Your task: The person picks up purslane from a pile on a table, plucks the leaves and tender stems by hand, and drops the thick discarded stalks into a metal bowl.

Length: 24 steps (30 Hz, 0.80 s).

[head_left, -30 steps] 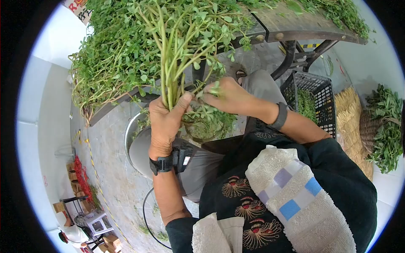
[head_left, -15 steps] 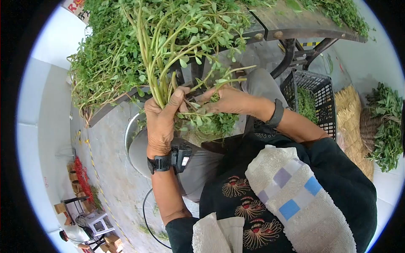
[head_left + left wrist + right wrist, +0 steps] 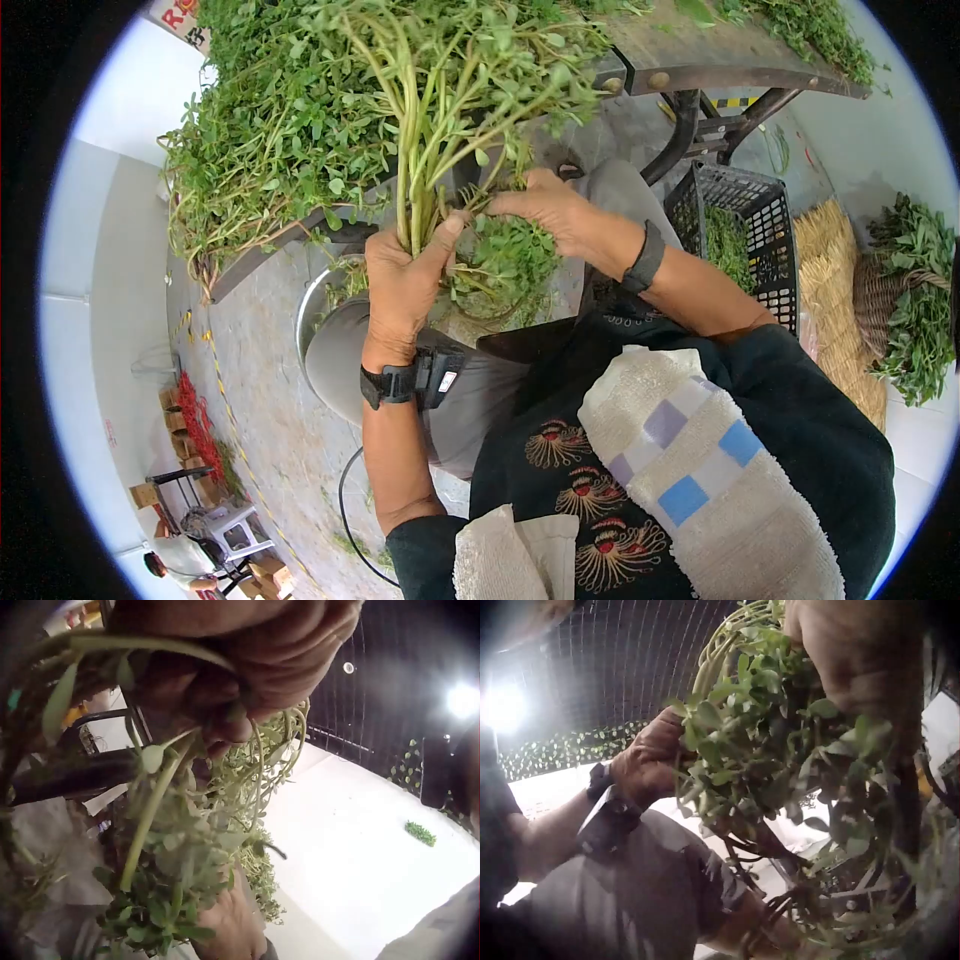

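In the head view, my left hand (image 3: 400, 290) grips a bunch of purslane (image 3: 425, 140) by its thick pale stem ends, thumb across them, leafy tops pointing away over the table. Close beside that thumb my right hand (image 3: 560, 212) pinches thin stems. A leafy clump (image 3: 515, 255) shows below the right hand. From the right wrist, small rounded purslane leaves (image 3: 757, 720) hang under the curled right hand (image 3: 855, 664), with the left hand (image 3: 652, 757) across from it. Stems (image 3: 154, 817) droop below the left hand (image 3: 277, 652) in its wrist view; its fingertips are partly hidden.
A big heap of purslane (image 3: 270, 130) covers the left of the table (image 3: 740, 75). Under the hands stands a metal basin (image 3: 308, 290), partly behind my knee. To the right are a black plastic crate (image 3: 775, 250) with greens, straw (image 3: 830, 300) and a wicker basket (image 3: 868, 315).
The left hand and its bunch swung left, then came back right. The right hand drew away with loose stems, then returned close to the left thumb.
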Each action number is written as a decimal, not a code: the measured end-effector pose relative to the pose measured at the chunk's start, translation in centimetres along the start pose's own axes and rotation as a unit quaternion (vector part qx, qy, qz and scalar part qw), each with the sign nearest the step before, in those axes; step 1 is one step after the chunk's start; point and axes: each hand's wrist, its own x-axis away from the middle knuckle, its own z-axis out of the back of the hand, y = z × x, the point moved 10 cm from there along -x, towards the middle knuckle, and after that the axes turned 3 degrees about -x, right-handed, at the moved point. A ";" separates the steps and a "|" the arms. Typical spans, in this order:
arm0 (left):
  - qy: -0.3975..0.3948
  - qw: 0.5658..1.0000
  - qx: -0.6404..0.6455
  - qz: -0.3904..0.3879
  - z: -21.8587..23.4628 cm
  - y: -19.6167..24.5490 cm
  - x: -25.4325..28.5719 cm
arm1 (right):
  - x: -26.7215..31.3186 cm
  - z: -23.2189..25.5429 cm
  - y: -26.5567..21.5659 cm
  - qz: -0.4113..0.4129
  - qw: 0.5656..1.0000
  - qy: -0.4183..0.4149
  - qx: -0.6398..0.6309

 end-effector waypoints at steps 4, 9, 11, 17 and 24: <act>0.027 0.999 0.037 -0.005 0.9 0.2 -0.1 | 1.7 -1.1 -1.3 -0.024 0.997 -0.052 -0.049; 0.086 0.994 0.069 -0.016 2.0 0.2 -0.1 | 2.6 -2.0 -1.9 0.060 0.967 -0.143 0.203; 0.085 0.993 0.082 -0.019 1.6 0.6 0.0 | 2.6 -2.6 -1.8 0.076 0.931 -0.165 0.317; 0.113 0.991 0.071 -0.013 2.1 0.4 0.1 | 2.9 -3.4 -1.1 0.103 0.947 -0.142 0.270; 0.099 0.994 0.048 0.008 1.7 0.5 0.3 | 1.7 -2.2 0.1 0.108 0.936 -0.076 0.326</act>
